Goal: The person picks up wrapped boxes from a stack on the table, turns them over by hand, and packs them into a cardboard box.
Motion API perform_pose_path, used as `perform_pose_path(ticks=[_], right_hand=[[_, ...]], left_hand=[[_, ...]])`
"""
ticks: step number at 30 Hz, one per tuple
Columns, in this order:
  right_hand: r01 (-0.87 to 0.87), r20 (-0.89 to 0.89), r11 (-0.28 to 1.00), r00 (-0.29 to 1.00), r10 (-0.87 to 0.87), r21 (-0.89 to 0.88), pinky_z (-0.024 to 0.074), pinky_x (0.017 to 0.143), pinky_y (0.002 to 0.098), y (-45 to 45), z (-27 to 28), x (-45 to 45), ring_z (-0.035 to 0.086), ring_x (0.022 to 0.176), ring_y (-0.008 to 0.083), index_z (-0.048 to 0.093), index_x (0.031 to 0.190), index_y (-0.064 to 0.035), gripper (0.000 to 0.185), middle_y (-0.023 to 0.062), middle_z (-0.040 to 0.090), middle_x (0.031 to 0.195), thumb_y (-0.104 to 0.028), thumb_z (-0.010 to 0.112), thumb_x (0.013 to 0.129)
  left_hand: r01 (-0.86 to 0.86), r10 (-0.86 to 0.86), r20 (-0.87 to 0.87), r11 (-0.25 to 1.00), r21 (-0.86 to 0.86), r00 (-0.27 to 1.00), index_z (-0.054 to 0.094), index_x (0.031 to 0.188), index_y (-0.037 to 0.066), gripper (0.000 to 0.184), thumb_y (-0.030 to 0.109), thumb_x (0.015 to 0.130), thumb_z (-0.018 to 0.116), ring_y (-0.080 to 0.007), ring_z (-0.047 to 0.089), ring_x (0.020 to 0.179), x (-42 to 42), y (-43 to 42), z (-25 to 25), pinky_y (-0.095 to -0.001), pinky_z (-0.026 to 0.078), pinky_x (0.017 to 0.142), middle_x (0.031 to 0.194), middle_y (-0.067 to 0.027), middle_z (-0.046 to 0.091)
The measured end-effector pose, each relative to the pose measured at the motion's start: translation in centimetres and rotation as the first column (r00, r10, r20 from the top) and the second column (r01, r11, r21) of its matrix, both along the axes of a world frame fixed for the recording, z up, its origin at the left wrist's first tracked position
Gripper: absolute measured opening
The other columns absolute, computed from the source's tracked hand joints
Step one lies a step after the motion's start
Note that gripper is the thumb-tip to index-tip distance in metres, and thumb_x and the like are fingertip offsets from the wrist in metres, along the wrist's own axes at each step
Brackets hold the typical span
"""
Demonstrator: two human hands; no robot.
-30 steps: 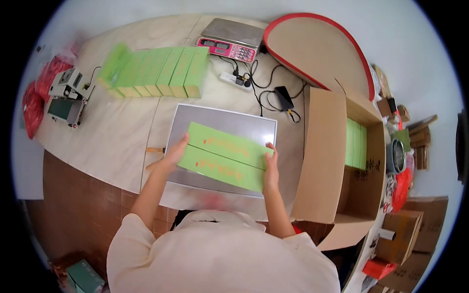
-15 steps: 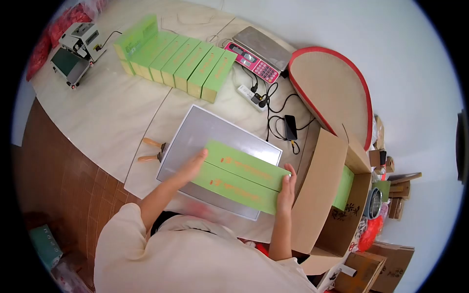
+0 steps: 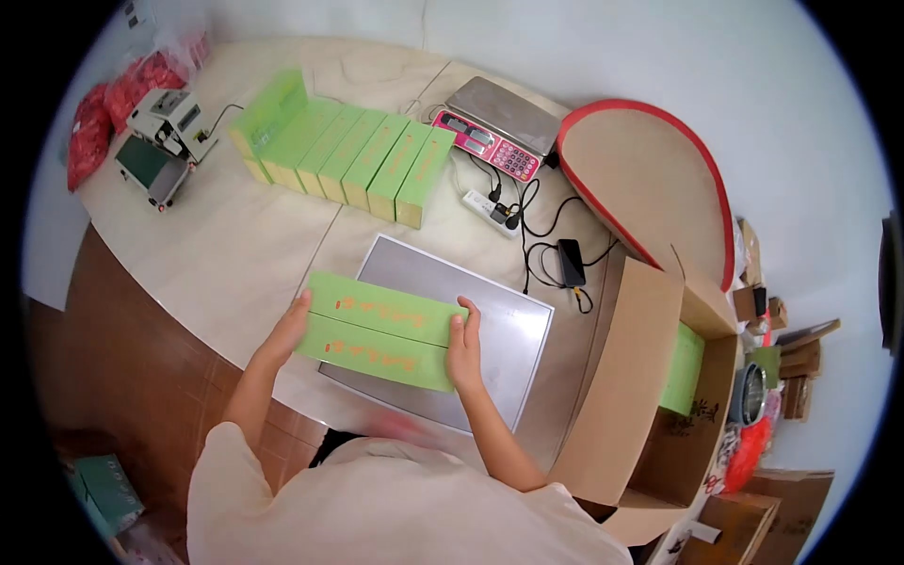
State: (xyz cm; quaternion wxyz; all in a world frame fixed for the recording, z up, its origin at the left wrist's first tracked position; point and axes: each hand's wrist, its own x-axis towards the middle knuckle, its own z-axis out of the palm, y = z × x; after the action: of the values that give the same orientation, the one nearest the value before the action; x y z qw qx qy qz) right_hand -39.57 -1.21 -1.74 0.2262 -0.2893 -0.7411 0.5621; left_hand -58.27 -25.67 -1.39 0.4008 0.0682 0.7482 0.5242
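Observation:
Two long green boxes (image 3: 386,331) with orange lettering lie side by side between my hands. My left hand (image 3: 286,331) presses on their left ends, and my right hand (image 3: 463,347) grips the right ends with its thumb on top. The pair is over the left part of a grey, white-edged tray (image 3: 499,367) on the table. Behind it, several more green boxes (image 3: 367,165) stand in a row. On the right, an open cardboard carton (image 3: 607,377) has a green box (image 3: 685,369) inside.
A pink-and-grey scale (image 3: 504,122), a white power strip (image 3: 492,212) with black cables, and a phone (image 3: 571,262) lie towards the back. A red-rimmed flat basket (image 3: 650,179) leans at the wall. At far left stands a small white machine (image 3: 171,122) beside red bags (image 3: 89,137).
Both hands have moved left with the two green boxes, away from the carton. The wooden-handled tool seen left of the tray is now hidden from sight. The camera view has shifted slightly.

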Motion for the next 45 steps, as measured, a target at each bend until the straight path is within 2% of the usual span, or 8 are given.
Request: perform_pose_path(ticks=[5, 8, 14, 16, 22, 34, 36, 45], right_hand=[[0.021, 0.095, 0.996, 0.995, -0.013, -0.085, 0.0417, 0.091, 0.0416, -0.1, 2.0, 0.2, 0.054, 0.106, 0.0412, 0.037, 0.133, -0.0026, 0.044, 0.0267, 0.054, 0.117, -0.033, 0.03, 0.102], [0.107, -0.008, 0.992, 0.994, -0.107, 0.066, 0.043, 0.086, 0.0433, 1.1, -0.2, 1.2, 0.056, 0.1, 0.0426, 0.039, 0.131, -0.0031, 0.041, 0.0268, 0.058, 0.108, -0.031, 0.029, 0.102], [0.183, 0.026, 0.981, 0.983, -0.181, -0.058, 0.0435, 0.083, 0.0416, 3.2, 1.0, 4.5, 0.058, 0.092, 0.0377, 0.043, 0.123, -0.0054, 0.035, 0.0237, 0.058, 0.101, -0.029, 0.03, 0.101], [0.226, 0.054, 0.972, 0.973, -0.223, -0.065, 0.0435, 0.083, 0.0417, 4.0, 1.0, 5.9, 0.058, 0.092, 0.0375, 0.043, 0.123, -0.0057, 0.035, 0.0234, 0.059, 0.1, -0.03, 0.03, 0.101], [0.349, 0.051, 0.935, 0.935, -0.352, 0.057, 0.0435, 0.083, 0.0425, 6.1, 0.5, 10.9, 0.058, 0.094, 0.0378, 0.044, 0.123, -0.0061, 0.036, 0.023, 0.059, 0.101, -0.031, 0.031, 0.101], [0.363, 0.2, 0.932, 0.913, -0.357, 0.004, 0.0436, 0.087, 0.0412, 5.8, 1.0, 12.3, 0.058, 0.099, 0.0364, 0.041, 0.127, -0.0035, 0.043, 0.0238, 0.059, 0.107, -0.036, 0.039, 0.099], [0.289, 0.183, 0.953, 0.935, -0.302, 0.095, 0.0427, 0.088, 0.0419, 5.1, -0.3, 10.9, 0.057, 0.1, 0.0366, 0.04, 0.127, -0.0018, 0.044, 0.0237, 0.058, 0.109, -0.036, 0.039, 0.099], [0.214, 0.155, 0.977, 0.965, -0.21, -0.005, 0.0411, 0.091, 0.0408, 4.0, 0.6, 8.0, 0.055, 0.106, 0.0377, 0.041, 0.125, -0.0006, 0.042, 0.0256, 0.055, 0.115, -0.033, 0.041, 0.098]], left_hand=[[-0.088, 0.08, 0.113, 0.994, 0.062, 0.99, 0.04, 0.137, -0.003, 0.068, 0.052, 0.1, 0.024, -0.0213, 0.039, 0.129, 0.8, 1.1, 2.7, -0.0321, 0.029, 0.107, 0.14, -0.0146, 0.043], [-0.057, 0.057, 0.006, 0.997, 0.044, 0.998, 0.039, 0.138, -0.003, 0.066, 0.049, 0.101, 0.025, -0.0213, 0.039, 0.13, 1.7, 2.1, 4.1, -0.0317, 0.029, 0.107, 0.14, -0.0153, 0.043], [0.026, -0.021, -0.111, 0.999, 0.041, 0.994, 0.041, 0.136, -0.005, 0.062, 0.045, 0.101, 0.03, -0.0213, 0.041, 0.127, 4.0, 6.6, 7.7, -0.0311, 0.03, 0.106, 0.138, -0.0165, 0.045], [0.03, -0.026, -0.124, 0.999, 0.034, 0.992, 0.043, 0.134, -0.005, 0.061, 0.045, 0.101, 0.03, -0.0212, 0.043, 0.126, 3.5, 7.6, 4.5, -0.0309, 0.031, 0.106, 0.136, -0.0161, 0.047], [0.205, -0.199, -0.124, 0.978, 0.035, 0.972, 0.044, 0.134, -0.003, 0.062, 0.047, 0.1, 0.031, -0.0228, 0.043, 0.127, 5.6, 12.5, 3.8, -0.0313, 0.031, 0.106, 0.135, -0.0147, 0.049], [0.162, -0.161, -0.04, 0.986, 0.022, 0.986, 0.037, 0.139, -0.003, 0.074, 0.057, 0.097, 0.03, -0.0246, 0.032, 0.136, 7.5, 12.3, 0.5, -0.0339, 0.022, 0.111, 0.145, -0.0164, 0.037], [0.142, -0.138, -0.075, 0.989, 0.041, 0.988, 0.04, 0.137, -0.005, 0.072, 0.055, 0.097, 0.031, -0.0246, 0.036, 0.133, 5.0, 10.7, -2.4, -0.0334, 0.026, 0.11, 0.142, -0.0169, 0.041], [0.082, -0.078, -0.167, 0.996, 0.021, 0.983, 0.052, 0.126, -0.005, 0.062, 0.048, 0.099, 0.035, -0.0239, 0.052, 0.117, 4.6, 8.9, 2.0, -0.0316, 0.037, 0.1, 0.126, -0.017, 0.057]])
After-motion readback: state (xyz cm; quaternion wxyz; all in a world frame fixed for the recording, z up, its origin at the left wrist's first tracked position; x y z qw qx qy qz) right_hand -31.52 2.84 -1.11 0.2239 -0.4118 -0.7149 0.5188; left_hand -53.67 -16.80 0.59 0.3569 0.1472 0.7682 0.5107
